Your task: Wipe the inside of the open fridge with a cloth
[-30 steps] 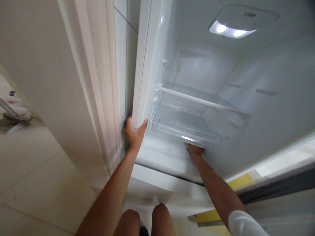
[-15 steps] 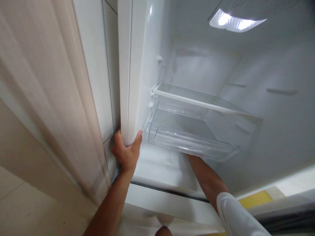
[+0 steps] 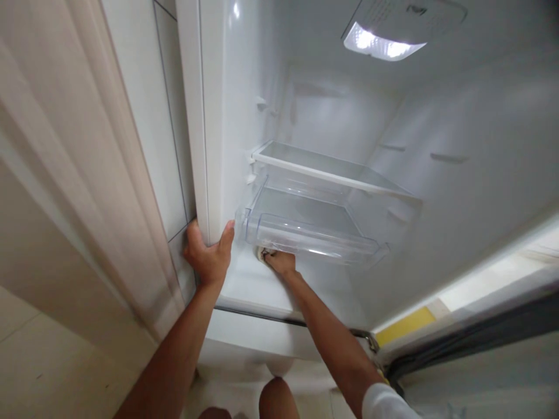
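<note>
My left hand [image 3: 209, 256] is wrapped round the front edge of the fridge's left side wall [image 3: 206, 145], thumb on the inner side and fingers on the outer. Low inside the fridge, my right hand [image 3: 282, 263] presses a bunched pale cloth [image 3: 261, 253] against the white fridge floor [image 3: 247, 285], near the left wall. Part of that cloth is hidden by the fingers. Just above the right hand sits a clear plastic drawer [image 3: 314, 237], its front rim overlapping the view of the cloth.
A glass shelf [image 3: 323, 163] with a white front edge spans the space above the drawer. A lit lamp [image 3: 379, 45] is set in the ceiling. The open door with its dark gasket [image 3: 480, 337] stands at the right. A beige door frame [image 3: 100, 145] rises at the left.
My right hand has come from deeper under the drawer, moving left and forward, so the cloth now shows. My left hand keeps its hold on the side wall. The view has shifted slightly.
</note>
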Action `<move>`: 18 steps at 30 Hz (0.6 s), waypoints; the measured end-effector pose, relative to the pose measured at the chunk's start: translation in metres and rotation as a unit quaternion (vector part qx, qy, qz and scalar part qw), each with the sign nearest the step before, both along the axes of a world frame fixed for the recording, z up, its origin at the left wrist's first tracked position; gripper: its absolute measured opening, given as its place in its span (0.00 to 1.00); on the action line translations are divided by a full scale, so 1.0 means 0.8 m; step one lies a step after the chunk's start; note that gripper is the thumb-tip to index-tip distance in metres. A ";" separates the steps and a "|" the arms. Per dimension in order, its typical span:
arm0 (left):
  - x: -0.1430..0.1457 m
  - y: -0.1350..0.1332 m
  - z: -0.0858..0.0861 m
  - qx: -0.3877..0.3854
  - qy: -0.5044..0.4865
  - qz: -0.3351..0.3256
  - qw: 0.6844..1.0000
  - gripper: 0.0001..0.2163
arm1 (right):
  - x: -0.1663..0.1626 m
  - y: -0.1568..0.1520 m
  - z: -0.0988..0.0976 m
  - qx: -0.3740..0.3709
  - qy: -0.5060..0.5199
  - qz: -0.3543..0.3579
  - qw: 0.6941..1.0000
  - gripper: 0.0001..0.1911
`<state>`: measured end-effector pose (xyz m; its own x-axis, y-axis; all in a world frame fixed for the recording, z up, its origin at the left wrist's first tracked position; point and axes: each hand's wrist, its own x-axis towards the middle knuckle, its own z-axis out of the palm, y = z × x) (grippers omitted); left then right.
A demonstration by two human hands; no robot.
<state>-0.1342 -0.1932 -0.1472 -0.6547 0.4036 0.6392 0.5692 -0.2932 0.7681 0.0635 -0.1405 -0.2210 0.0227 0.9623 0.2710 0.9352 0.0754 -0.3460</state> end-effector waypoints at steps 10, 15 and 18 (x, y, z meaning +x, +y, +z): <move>-0.002 0.002 0.004 -0.012 0.003 0.008 1.000 0.24 | -0.021 -0.113 -0.010 0.036 0.088 -0.009 0.995 0.16; -0.003 -0.002 0.008 -0.015 0.009 0.017 1.000 0.22 | 0.041 -0.140 -0.015 0.065 0.139 -0.107 0.982 0.16; -0.004 -0.001 0.007 -0.009 0.012 0.024 1.000 0.22 | 0.088 -0.139 -0.023 0.135 0.204 -0.180 0.953 0.21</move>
